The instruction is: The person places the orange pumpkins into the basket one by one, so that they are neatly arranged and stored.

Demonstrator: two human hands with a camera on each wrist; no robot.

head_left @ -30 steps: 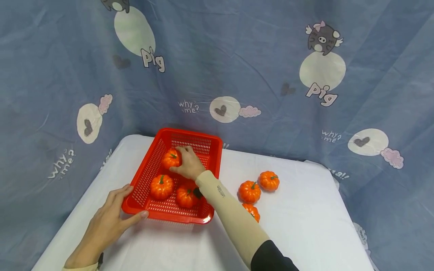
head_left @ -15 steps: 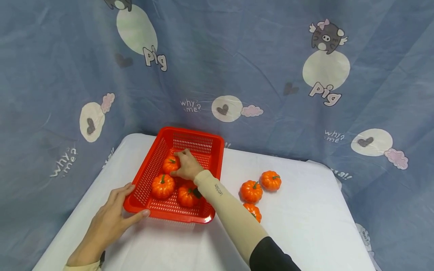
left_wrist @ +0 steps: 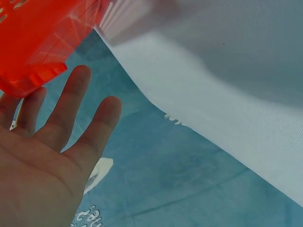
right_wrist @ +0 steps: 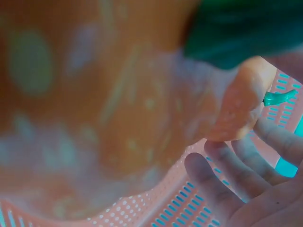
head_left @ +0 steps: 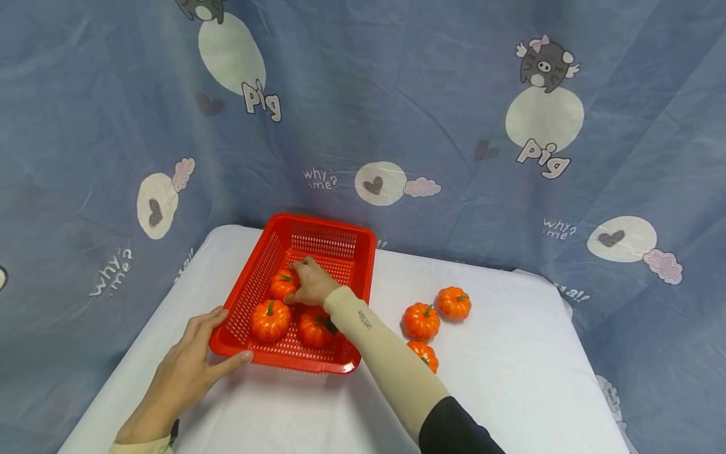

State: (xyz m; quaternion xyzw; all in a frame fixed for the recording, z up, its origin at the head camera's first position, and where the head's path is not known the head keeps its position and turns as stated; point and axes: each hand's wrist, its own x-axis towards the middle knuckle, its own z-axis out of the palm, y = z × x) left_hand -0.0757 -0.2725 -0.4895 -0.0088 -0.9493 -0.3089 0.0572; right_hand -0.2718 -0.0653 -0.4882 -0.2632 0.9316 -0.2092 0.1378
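A red plastic basket (head_left: pixel 283 361) with perforated walls holds three small orange pumpkins with green stems. My left hand (head_left: pixel 184 372) holds its near left corner, thumb along the front rim and fingers at the left side. In the left wrist view the outer fingers (left_wrist: pixel 102 125) spread free below the basket. My right hand (head_left: pixel 313 285) reaches inside and grips the farthest pumpkin (head_left: pixel 282 285), fingers on its far side and thumb on its near side. A second pumpkin (head_left: pixel 270 320) sits just in front of that one. The third pumpkin (head_left: pixel 314 328) lies under the right wrist and fills much of the right wrist view.
Right of the basket, three more pumpkins stand on the white-covered table (head_left: pixel 499 378): a back one (head_left: pixel 454 304), a middle one (head_left: pixel 421 321) and a front one (head_left: pixel 424 355) partly behind the right forearm. A blue printed curtain (head_left: pixel 442 94) hangs behind the table.
My right hand has lowered the gripped pumpkin and brought it nearer, close to the second pumpkin. The left hand keeps its place on the basket corner.
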